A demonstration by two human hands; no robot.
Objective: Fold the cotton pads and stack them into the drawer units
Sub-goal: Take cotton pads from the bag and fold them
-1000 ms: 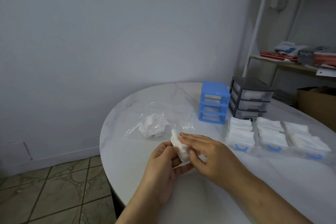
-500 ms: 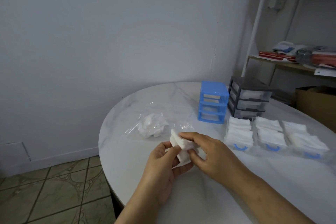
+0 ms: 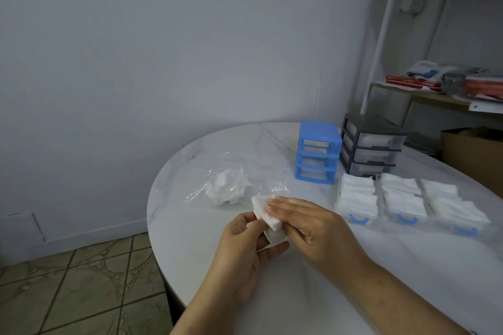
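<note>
A white cotton pad [image 3: 265,213] is held between both hands above the near part of the round table. My left hand [image 3: 245,247] pinches its lower left side, with more white pad showing under it. My right hand [image 3: 307,223] lies over the pad's right half, fingers laid flat across it and thumb underneath. A clear plastic bag with loose pads [image 3: 227,190] lies just beyond the hands. Three clear drawers with blue handles [image 3: 408,219] lie on the table to the right, filled with folded pads. The blue drawer frame [image 3: 318,153] stands without drawers.
A dark grey drawer unit [image 3: 371,148] stands right of the blue frame. The white marble table [image 3: 353,294] ends at a curved edge on the left, above tiled floor. A shelf rack [image 3: 402,90] and a cardboard box [image 3: 473,155] stand at the right.
The pad has been turned and pressed flatter; my right hand's fingers now lie across its top. Both hands stay in about the same place.
</note>
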